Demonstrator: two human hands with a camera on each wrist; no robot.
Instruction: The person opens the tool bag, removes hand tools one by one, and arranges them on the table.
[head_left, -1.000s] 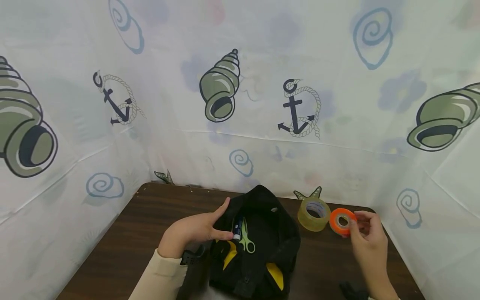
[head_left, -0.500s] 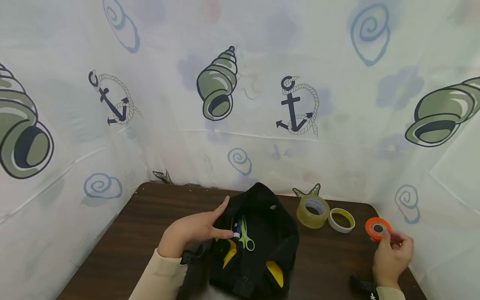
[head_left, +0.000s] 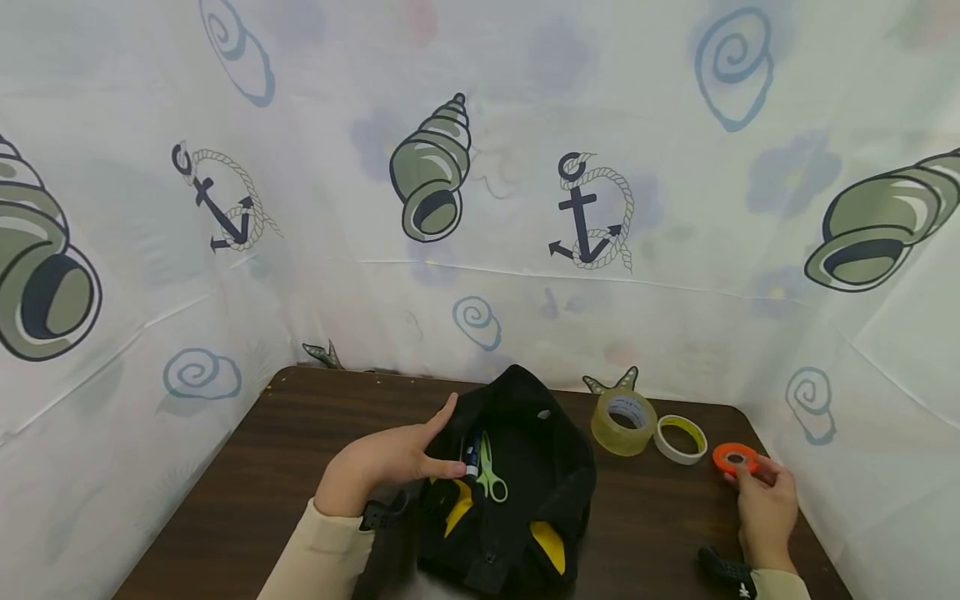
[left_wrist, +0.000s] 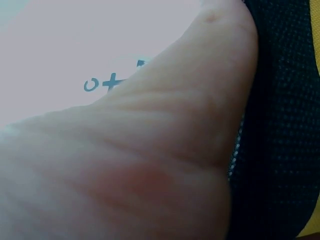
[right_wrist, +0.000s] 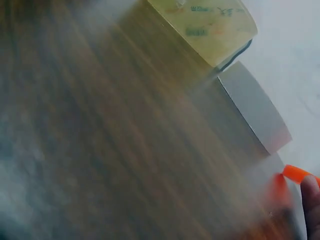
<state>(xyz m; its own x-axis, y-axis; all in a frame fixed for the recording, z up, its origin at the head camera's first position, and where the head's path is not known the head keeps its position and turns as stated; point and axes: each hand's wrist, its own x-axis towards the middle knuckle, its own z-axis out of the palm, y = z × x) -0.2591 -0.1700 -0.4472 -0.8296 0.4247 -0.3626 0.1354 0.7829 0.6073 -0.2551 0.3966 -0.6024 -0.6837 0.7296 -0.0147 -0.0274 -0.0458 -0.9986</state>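
My left hand (head_left: 393,458) holds the left side of a black bag (head_left: 517,508) with yellow patches. Its thumb lies over the bag's opening near a dark blue tube with a white end (head_left: 472,457) and green-handled scissors (head_left: 491,479); some fingers are hidden behind the fabric. In the left wrist view, bare skin stands against black mesh (left_wrist: 280,125). At the table's right side, my right hand (head_left: 768,508) pinches a roll of orange tape (head_left: 726,461) between thumb and fingers. The right wrist view catches the orange edge and a fingertip (right_wrist: 311,195).
A wide roll of clear yellowish tape (head_left: 611,435) and a narrower white roll (head_left: 675,456) stand side by side near the back edge, right of the bag. The dark wood table (head_left: 285,442) is enclosed by a patterned white curtain (head_left: 337,292).
My right hand has drawn the orange tape rightward off the white roll, uncovering it, then moved slightly back left and lowered with it. The left hand has stayed on the bag.
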